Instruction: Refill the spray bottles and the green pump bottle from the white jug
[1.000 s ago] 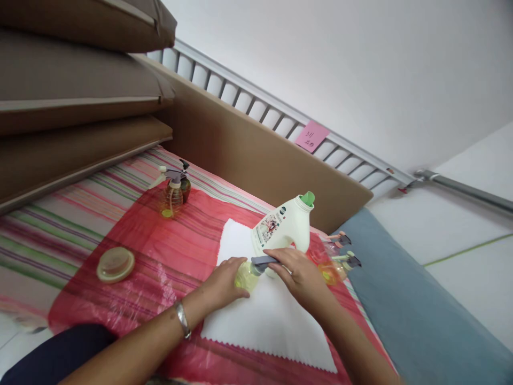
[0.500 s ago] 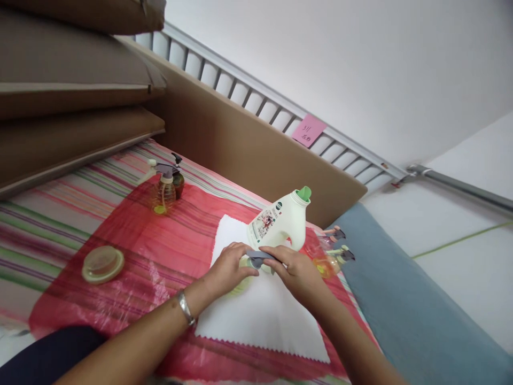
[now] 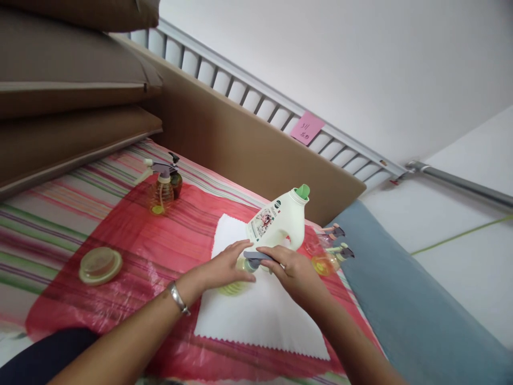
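A spray bottle with a ribbed yellowish body (image 3: 233, 289) and a grey trigger head (image 3: 253, 256) stands tilted in my view over a white cloth with zigzag edges (image 3: 264, 321). My right hand (image 3: 294, 272) pinches the grey head between thumb and fingers. Beside the neck, my left hand (image 3: 224, 267) is open, thumb and fingers spread apart and partly covering the bottle. Just behind both hands is a white detergent jug (image 3: 276, 216) with a green spout, its label facing left.
Two bottles, one an amber spray bottle (image 3: 161, 195), stand at the back left. More spray bottles (image 3: 326, 262) are at the right. A round lidded container (image 3: 100, 264) rests on the red sheet (image 3: 160, 321). A brown board (image 3: 240, 155) lines the back; stacked cushions (image 3: 80, 96) rise at left.
My left hand has opened and drawn slightly left from the spray head. My right hand keeps its pinch on the head. The view has shifted a little.
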`<state>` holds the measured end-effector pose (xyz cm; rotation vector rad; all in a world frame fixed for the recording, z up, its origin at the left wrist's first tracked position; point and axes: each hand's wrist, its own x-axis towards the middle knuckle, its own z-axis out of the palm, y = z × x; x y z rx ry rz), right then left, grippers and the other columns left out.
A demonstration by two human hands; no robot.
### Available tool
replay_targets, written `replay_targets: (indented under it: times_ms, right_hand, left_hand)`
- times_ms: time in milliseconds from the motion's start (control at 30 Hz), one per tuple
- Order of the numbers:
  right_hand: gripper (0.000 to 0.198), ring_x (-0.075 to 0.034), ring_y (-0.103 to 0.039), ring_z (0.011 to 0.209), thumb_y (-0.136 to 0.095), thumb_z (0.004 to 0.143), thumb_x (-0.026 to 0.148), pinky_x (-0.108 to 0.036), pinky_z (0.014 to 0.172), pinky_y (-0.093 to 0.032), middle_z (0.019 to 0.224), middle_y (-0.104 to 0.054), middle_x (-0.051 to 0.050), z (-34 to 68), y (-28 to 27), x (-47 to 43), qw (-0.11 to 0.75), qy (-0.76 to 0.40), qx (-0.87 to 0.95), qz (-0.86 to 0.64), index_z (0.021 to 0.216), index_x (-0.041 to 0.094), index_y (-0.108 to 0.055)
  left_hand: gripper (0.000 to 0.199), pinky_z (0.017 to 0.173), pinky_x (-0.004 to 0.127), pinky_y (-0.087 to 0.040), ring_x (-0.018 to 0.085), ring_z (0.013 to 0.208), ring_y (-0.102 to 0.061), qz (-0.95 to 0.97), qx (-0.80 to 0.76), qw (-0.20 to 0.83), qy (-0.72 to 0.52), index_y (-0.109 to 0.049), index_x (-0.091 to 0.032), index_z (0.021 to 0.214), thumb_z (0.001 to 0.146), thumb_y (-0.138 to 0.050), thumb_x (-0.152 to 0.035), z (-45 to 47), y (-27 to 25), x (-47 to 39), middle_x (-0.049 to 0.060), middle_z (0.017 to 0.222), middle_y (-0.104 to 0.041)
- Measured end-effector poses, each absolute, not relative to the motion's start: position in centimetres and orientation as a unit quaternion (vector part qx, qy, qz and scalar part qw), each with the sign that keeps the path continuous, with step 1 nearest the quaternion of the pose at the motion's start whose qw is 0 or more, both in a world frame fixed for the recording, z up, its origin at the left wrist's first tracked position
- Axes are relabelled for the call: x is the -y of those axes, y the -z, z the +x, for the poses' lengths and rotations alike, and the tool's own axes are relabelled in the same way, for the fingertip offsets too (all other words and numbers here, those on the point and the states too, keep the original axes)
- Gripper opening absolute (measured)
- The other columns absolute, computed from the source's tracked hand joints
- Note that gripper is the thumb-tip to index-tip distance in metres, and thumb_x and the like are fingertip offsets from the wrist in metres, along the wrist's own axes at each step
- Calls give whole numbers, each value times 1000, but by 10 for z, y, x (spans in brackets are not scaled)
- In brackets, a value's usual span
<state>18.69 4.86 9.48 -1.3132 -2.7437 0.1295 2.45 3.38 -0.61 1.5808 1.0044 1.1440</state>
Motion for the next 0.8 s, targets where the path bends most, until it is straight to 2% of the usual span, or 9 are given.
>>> replay_targets:
  times_ms: [67, 133, 200, 300, 367, 533, 667, 733, 800]
  right_hand:
    - [25, -21, -61, 85, -51, 86, 27, -33, 73, -47, 97, -67, -2, 187, -94, -48, 47, -42, 900, -432, 109, 27, -61]
    - [24, -20, -61, 84, -50, 86, 27, -32, 72, -47, 95, -68, -1, 188, -93, -48, 49, -41, 901, -429, 108, 27, -61]
    - [24, -20, -62, 83, -50, 86, 27, -32, 72, -47, 94, -68, -1, 188, -94, -47, 51, -37, 903, -424, 108, 27, -61]
    - [25, -20, -62, 83, -50, 86, 27, -32, 72, -48, 95, -68, -1, 188, -95, -46, 53, -31, 905, -421, 109, 28, -61]
    - [25, -19, -62, 83, -51, 85, 26, -32, 72, -48, 96, -68, -1, 187, -96, -46, 54, -29, 905, -421, 108, 28, -61]
    - [24, -19, -63, 82, -50, 85, 26, -31, 71, -48, 94, -69, 0, 187, -94, -47, 56, -21, 905, -422, 106, 28, -62]
    - [26, -19, -63, 84, -49, 85, 27, -31, 72, -48, 97, -68, -1, 186, -93, -46, 65, -21, 903, -425, 109, 28, -60]
    - [26, -19, -63, 83, -49, 85, 26, -30, 70, -48, 95, -68, 0, 185, -93, -46, 65, -25, 900, -430, 109, 30, -60]
    - [25, -19, -63, 81, -49, 85, 26, -30, 69, -48, 94, -69, 0, 185, -94, -46, 61, -31, 897, -436, 107, 29, -61]
  left_hand:
    - [65, 93, 39, -37, 27, 109, -49, 610, -463, 419, -487, -53, -21, 109, 50, -80, -29, 27, 6, -33, 8, 116, -56]
    - [44, 87, 37, -41, 24, 96, -55, 612, -462, 412, -492, -59, -20, 95, 56, -77, -28, 28, 4, -33, 5, 97, -63]
    - [27, 88, 35, -40, 22, 97, -56, 638, -411, 450, -471, -62, -20, 90, 65, -70, -26, 25, 3, -33, 4, 97, -63]
    - [45, 95, 36, -36, 24, 112, -49, 648, -382, 481, -451, -59, -23, 105, 62, -72, -26, 23, 3, -33, 5, 118, -56]
    - [61, 92, 38, -38, 26, 109, -50, 629, -433, 442, -471, -56, -22, 109, 52, -79, -28, 26, 4, -33, 7, 116, -57]
    - [29, 87, 35, -41, 23, 94, -57, 632, -411, 446, -482, -62, -19, 89, 63, -71, -26, 27, 5, -34, 4, 95, -64]
    - [55, 96, 36, -35, 24, 112, -48, 623, -383, 476, -488, -55, -24, 109, 57, -75, -25, 24, 6, -35, 5, 118, -56]
    - [62, 91, 36, -39, 24, 104, -52, 602, -439, 427, -513, -55, -23, 106, 50, -80, -28, 28, 8, -34, 4, 109, -60]
    - [47, 84, 34, -42, 22, 91, -56, 596, -463, 397, -523, -59, -21, 93, 52, -80, -30, 31, 10, -35, 2, 92, -62]
